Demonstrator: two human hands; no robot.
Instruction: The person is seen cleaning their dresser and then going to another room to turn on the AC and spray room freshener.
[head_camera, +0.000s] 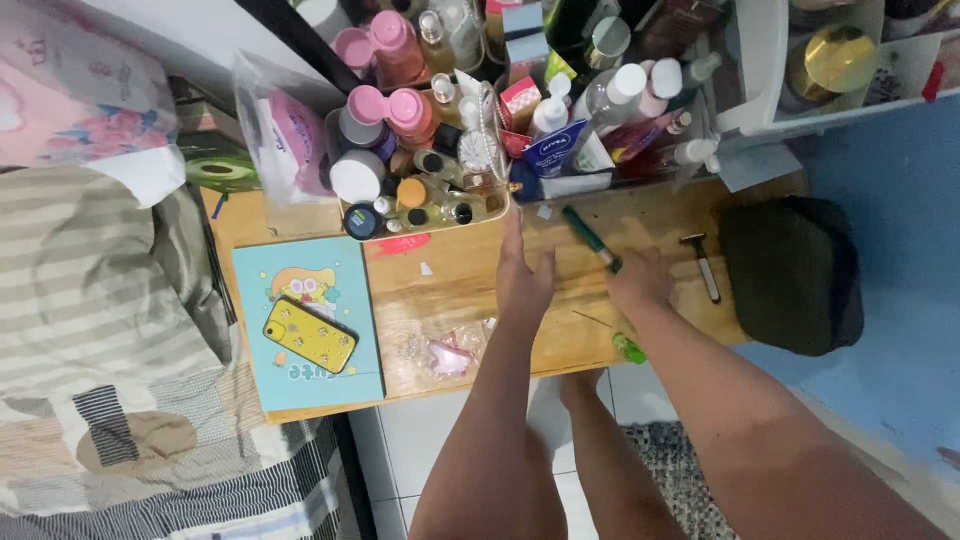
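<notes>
My left hand (522, 275) lies flat on the wooden table (450, 285), fingers apart and pointing at a tray of cosmetic bottles (415, 165); it holds nothing. My right hand (640, 282) rests to its right, fingers curled around the lower end of a thin dark green stick-like tool (590, 238) that slants up to the left. A small razor-like tool (702, 262) lies just right of that hand. A green bit (630, 347) sits at the table's front edge under my right forearm.
A light blue notebook (305, 320) with a yellow phone (310, 333) on it lies at the left. A clear bag with a pink star (447, 357) sits near the front edge. A dark green pouch (793, 272) is at the right. Bedding (100, 330) borders the left.
</notes>
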